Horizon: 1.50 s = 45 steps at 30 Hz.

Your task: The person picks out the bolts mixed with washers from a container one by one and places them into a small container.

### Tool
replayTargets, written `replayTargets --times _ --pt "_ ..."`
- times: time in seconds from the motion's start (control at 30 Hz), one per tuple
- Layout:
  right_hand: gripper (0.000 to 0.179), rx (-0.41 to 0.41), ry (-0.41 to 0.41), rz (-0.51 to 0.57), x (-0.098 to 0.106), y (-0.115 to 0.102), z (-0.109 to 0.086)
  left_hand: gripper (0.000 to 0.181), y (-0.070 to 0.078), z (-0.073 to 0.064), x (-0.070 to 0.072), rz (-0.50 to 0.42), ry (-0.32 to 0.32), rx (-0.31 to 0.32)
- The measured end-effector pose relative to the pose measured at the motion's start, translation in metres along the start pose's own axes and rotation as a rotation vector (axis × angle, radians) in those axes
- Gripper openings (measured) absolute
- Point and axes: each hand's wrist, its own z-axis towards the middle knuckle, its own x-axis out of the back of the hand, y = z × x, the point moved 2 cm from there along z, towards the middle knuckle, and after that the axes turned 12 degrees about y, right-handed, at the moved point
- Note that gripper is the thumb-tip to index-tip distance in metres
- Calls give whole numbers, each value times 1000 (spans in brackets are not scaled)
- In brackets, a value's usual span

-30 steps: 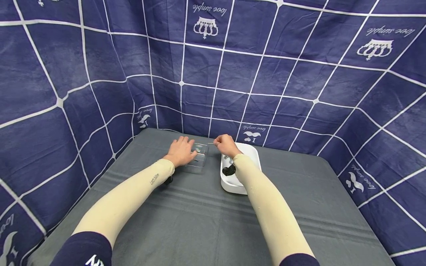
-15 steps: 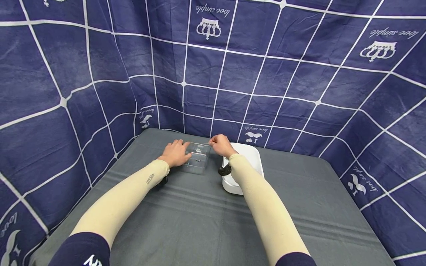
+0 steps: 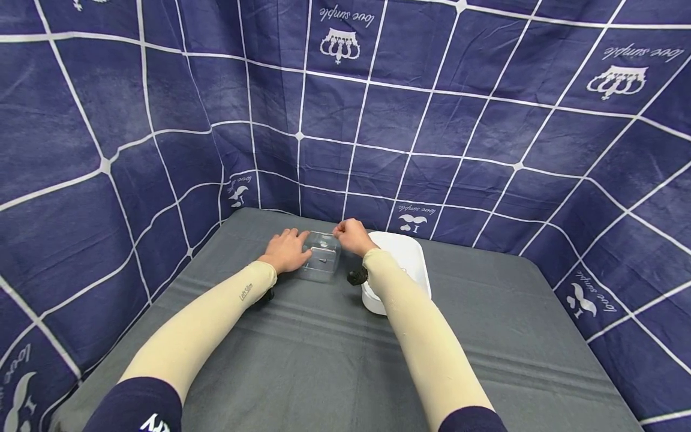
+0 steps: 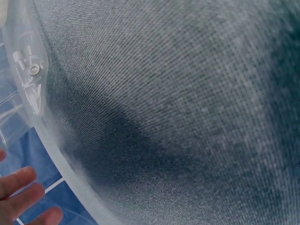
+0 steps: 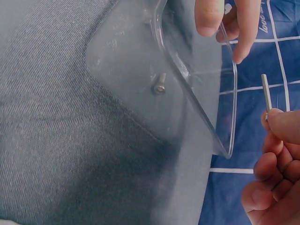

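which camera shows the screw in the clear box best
The right wrist view: the screw looks largest there, head and shank both plain through the clear box. The left wrist view shows it smaller, amid glare; the head view, only a tiny mark.

Metal rod (image 5: 266,93): slim, pinched, slightly tilted, right side of the right-wrist view.
Plastic box (image 3: 321,275): clear, near centre of the head view.
Screw (image 5: 160,87): silvery, inside the box.

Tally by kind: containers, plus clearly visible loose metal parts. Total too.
Clear rectangular plastic box: 1
White rounded-rectangular tray: 1
Small silver metal screw: 1
Thin silver metal rod, pinched in the right hand: 1
Total: 4 (tray partly hidden; contents not counted)
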Motion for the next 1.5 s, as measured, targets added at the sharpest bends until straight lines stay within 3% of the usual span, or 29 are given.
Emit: replayTargets --times 0.43,1.0,1.5 --pt "21 -71 -66 -17 -11 -7 1 63 2 -2 2 10 -14 0" --pt "23 -50 -99 -22 -23 -12 3 63 2 -3 3 24 -11 -4" --pt "19 -61 -81 9 -9 0 -4 64 4 -2 2 15 -20 9"
